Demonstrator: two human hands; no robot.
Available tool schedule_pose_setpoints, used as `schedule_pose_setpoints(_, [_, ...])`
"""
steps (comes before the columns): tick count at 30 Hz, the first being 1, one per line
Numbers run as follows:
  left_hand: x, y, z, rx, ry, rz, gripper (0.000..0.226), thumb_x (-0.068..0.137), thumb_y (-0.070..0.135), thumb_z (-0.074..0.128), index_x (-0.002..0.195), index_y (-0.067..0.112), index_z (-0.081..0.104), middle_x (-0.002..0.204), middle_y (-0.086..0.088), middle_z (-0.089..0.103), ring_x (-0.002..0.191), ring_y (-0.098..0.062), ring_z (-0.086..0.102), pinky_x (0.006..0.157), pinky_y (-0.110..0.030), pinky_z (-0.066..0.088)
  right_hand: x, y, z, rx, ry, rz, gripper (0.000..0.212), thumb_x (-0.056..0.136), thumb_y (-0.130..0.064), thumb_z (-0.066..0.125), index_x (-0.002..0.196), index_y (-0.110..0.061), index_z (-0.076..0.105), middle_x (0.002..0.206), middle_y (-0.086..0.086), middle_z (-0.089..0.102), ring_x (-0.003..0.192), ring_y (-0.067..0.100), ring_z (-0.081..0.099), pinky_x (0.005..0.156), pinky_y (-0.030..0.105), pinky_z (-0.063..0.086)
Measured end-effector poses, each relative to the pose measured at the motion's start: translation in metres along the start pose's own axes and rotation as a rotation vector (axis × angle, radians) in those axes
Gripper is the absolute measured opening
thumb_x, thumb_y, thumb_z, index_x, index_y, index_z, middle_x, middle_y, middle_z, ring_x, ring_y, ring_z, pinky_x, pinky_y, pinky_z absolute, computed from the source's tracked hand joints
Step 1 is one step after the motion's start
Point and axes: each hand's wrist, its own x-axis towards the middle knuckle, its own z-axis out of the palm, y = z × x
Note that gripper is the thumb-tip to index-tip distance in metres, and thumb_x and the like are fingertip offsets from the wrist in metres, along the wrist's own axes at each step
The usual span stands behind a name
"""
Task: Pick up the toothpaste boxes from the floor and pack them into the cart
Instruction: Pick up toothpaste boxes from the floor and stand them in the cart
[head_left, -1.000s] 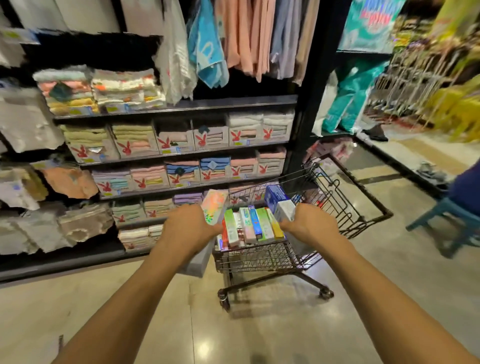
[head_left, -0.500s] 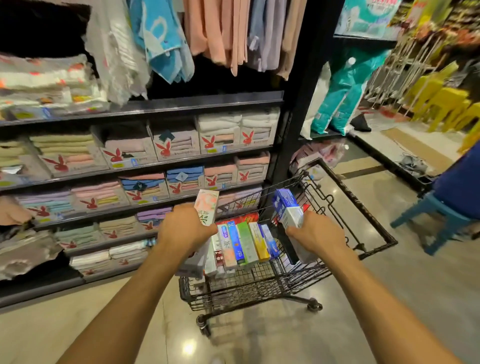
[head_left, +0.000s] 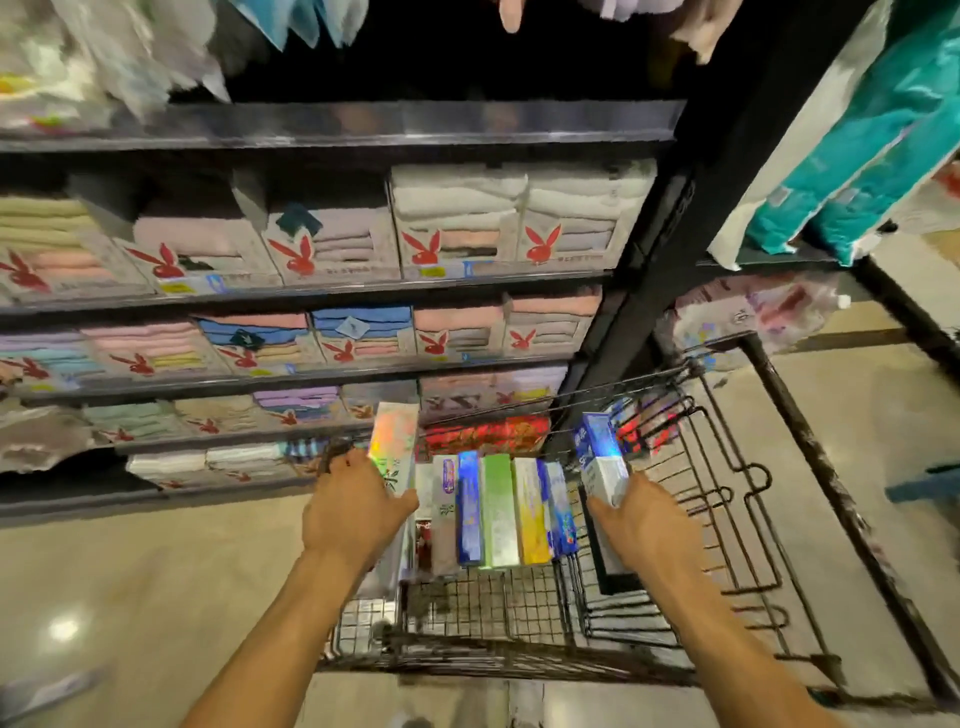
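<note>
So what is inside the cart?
A row of boxes, a red pack behind it. The left hand holds a shiny box, the right hand a blue box. Anything under the row is covered.

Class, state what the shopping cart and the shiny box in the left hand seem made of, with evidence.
Shopping cart: likely dark-coated metal wire, judging by its thin rigid grid. Shiny box in the left hand: probably cardboard with holographic foil finish; flat faces, rainbow sheen.

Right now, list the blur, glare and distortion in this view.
Head view: motion blur smears the pale hanging towels; lens distortion bows the dark shelf edge; glare spots the glossy beige floor; the holographic toothpaste box in the left hand shimmers, as does the blue toothpaste box in the right hand.
</note>
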Motion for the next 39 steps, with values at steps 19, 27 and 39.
schedule_pose_setpoints(19, [0.102, -0.022, 0.305, -0.09, 0.025, -0.173, 0.063, 0.073, 0.059, 0.075, 0.11, 0.018, 0.046, 0.1, -0.004, 0.052, 0.087, -0.027, 0.056, 0.065, -0.039, 0.054, 0.195, 0.061, 0.279, -0.002, -0.148, 0.144, 0.042, 0.087, -0.059, 0.057, 0.087, -0.018, 0.052, 0.089, 0.009, 0.062, 0.085, 0.037, 0.064, 0.076, 0.043, 0.053])
schedule_pose_setpoints(27, [0.111, -0.014, 0.316, 0.014, 0.012, -0.114, 0.059, 0.071, 0.055, 0.074, 0.106, 0.012, 0.053, 0.094, -0.008, 0.055, 0.079, -0.031, 0.058, 0.064, -0.041, 0.053, 0.212, 0.06, 0.313, 0.059, -0.165, 0.009, 0.033, 0.094, -0.052, 0.049, 0.088, -0.02, 0.051, 0.089, 0.011, 0.061, 0.086, 0.036, 0.063, 0.074, 0.04, 0.05])
schedule_pose_setpoints(39, [0.118, -0.004, 0.323, 0.001, -0.079, -0.136, 0.063, 0.079, 0.053, 0.076, 0.119, 0.013, 0.049, 0.103, -0.008, 0.055, 0.086, -0.032, 0.062, 0.066, -0.038, 0.052, 0.227, 0.064, 0.329, 0.25, -0.246, 0.073, 0.039, 0.103, -0.051, 0.046, 0.125, -0.019, 0.051, 0.105, 0.001, 0.069, 0.081, 0.028, 0.065, 0.065, 0.025, 0.051])
